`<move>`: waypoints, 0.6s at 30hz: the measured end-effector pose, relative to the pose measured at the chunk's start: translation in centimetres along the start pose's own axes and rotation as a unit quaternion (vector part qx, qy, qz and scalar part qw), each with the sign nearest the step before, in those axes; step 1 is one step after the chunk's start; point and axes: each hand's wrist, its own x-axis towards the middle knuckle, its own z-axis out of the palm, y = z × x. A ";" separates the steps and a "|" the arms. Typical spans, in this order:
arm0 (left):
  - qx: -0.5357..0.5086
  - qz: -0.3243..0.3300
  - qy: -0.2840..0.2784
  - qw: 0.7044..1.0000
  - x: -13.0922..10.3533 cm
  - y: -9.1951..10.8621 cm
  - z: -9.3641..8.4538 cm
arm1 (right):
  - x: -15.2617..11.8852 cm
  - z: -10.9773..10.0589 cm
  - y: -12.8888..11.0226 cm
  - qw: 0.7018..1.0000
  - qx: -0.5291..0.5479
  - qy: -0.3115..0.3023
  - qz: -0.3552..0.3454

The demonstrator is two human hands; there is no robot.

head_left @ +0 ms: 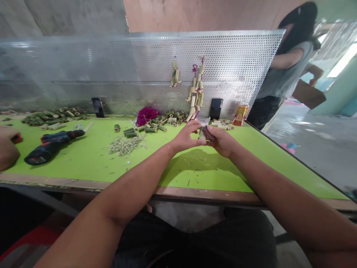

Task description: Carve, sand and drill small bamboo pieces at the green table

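Though blurred, probably a bamboo piece (202,135) snug between left fingers (194,125), right fingers (215,131) around a dark strip (208,133).

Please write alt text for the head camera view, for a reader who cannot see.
A person's left hand and right hand hold a bamboo piece and a dark object above a green table. Beyond lie cut bamboo and purple string; a drill rests at left.
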 end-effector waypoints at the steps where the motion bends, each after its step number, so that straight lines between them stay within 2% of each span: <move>1: -0.001 0.004 -0.007 1.000 0.0 -0.2 0.1 | 0.0 0.0 0.0 1.000 0.008 -0.007 0.001; 5: 0.022 0.002 -0.016 1.000 -0.2 -0.4 0.4 | -0.1 0.3 0.1 1.000 -0.008 -0.009 -0.003; 10: 0.071 -0.041 -0.024 0.996 -0.1 0.2 0.6 | 0.0 0.5 0.2 0.999 -0.046 0.003 -0.020; 14: 0.023 -0.063 -0.039 0.997 -0.1 0.2 0.4 | 0.0 0.3 0.1 0.997 -0.075 0.014 -0.024; 18: -0.051 -0.073 -0.050 0.995 -0.3 -0.1 0.5 | -0.4 0.5 -0.3 0.979 -0.174 0.037 -0.098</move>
